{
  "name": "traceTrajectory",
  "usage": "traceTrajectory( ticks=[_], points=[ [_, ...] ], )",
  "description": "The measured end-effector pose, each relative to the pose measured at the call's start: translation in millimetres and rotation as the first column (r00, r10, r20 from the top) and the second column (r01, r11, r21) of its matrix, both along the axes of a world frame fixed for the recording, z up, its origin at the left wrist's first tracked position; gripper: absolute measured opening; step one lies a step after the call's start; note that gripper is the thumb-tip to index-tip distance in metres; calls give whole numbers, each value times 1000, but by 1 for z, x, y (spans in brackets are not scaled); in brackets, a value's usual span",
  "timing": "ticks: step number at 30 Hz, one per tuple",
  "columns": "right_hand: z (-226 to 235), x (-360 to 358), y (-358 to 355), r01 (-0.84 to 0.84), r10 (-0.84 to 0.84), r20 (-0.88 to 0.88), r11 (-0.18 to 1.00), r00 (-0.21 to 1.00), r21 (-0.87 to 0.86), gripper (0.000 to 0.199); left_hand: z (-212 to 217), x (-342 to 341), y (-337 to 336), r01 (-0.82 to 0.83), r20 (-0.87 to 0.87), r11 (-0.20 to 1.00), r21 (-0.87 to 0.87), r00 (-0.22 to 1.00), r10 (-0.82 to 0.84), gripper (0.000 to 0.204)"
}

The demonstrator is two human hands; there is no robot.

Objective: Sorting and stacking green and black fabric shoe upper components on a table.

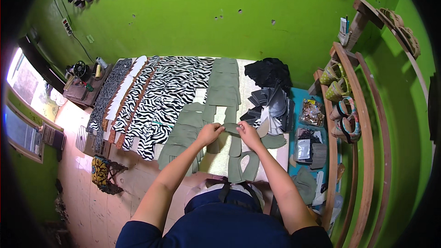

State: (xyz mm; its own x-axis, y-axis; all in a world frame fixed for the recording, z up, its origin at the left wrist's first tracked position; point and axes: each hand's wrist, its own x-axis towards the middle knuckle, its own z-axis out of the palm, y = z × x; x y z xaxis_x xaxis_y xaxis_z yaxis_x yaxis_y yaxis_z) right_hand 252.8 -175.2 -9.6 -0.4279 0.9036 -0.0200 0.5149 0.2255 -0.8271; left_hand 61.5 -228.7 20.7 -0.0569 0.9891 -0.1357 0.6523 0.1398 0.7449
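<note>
Between my two hands, over the table, is a curved olive-green fabric piece (231, 127). My left hand (211, 133) pinches its left end, and my right hand (248, 136) grips the right end. Below the right hand lies a U-shaped olive piece (250, 165) at the table's near edge. Overlapping rows of olive pieces (224, 80) run toward the wall, with more olive pieces (177, 142) fanned out to the left. Right of my right hand are a beige, sole-shaped piece (263, 129) and a small olive stack (274, 142).
Zebra-print pieces (167, 85) cover the table's left part. Black and grey cut pieces (273, 105) and a bunched black cloth (268, 72) lie at right. Plastic boxes (312, 112) and a wooden rack (353, 110) with sandals (345, 121) stand beyond. A patterned stool (100, 171) is at left.
</note>
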Motion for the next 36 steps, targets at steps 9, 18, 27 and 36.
traceTrajectory(
  ticks=[9, 18, 27, 36],
  points=[
    [-14, -27, -8, -61, 28, 197, 985, 980, 159, 19, -16, -13, -9, -124, -255, 968, -217, 965, 66, 34],
    [-20, -36, -13, -71, -44, 343, 947, 938, 313, 18, -26, -16, 3, -118, -355, 950, -290, 935, 8, 35],
    [-21, -34, -24, 46, -336, 489, 857, 805, 514, 35, -35, -10, 0, -25, -515, 991, 135, 852, 92, 34],
    [-29, -21, -13, -47, -75, 284, 915, 956, 402, 20, -19, -23, -5, 124, -275, 992, -22, 953, -125, 19]
  ],
)
